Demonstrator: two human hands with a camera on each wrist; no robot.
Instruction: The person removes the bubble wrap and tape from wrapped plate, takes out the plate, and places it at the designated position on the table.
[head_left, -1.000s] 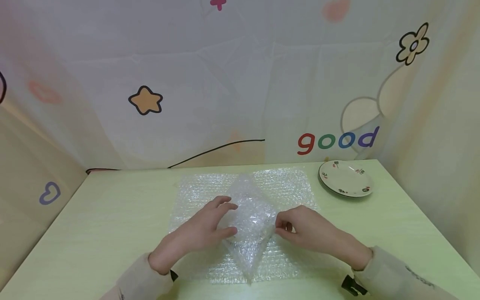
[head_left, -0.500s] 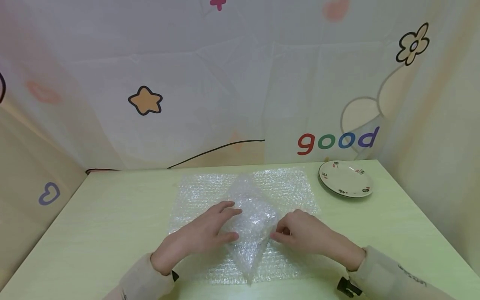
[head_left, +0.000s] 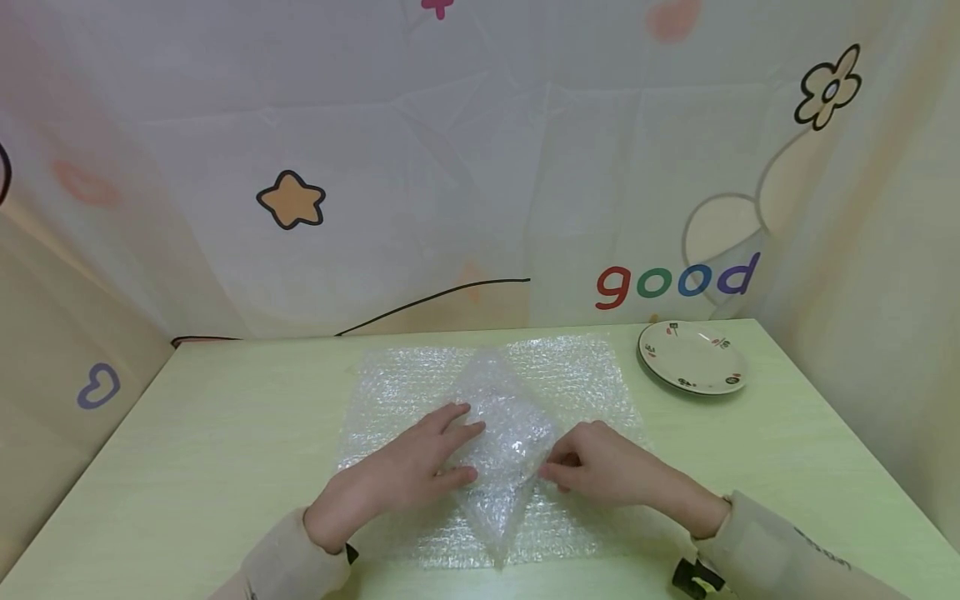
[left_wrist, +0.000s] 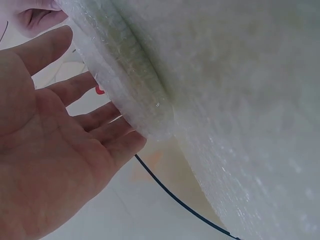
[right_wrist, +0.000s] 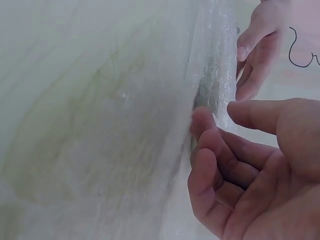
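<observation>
A sheet of clear bubble wrap (head_left: 577, 371) lies on the pale green table. Its side corners are folded inward into a raised, pointed bundle (head_left: 506, 417) at the middle; what is inside, if anything, is hidden. My left hand (head_left: 405, 467) rests at the bundle's left side, fingers spread and nearly straight; the left wrist view shows its fingertips touching the folded edge (left_wrist: 117, 65). At the right side, my right hand (head_left: 611, 471) pinches the edge of the wrap between thumb and curled fingers. In the right wrist view, that hand (right_wrist: 255, 185) has a thin layer between thumb and fingertips.
Patterned white plates (head_left: 693, 358), seemingly stacked, sit at the table's back right corner. Behind the table (head_left: 225, 442) hangs a printed curtain (head_left: 450, 167) with a star, a flower and the word "good". Curtain also borders the sides.
My right hand has moved slightly left and down along the bundle's right edge. My left hand has shifted a little right and down, its fingers staying spread on the wrap.
</observation>
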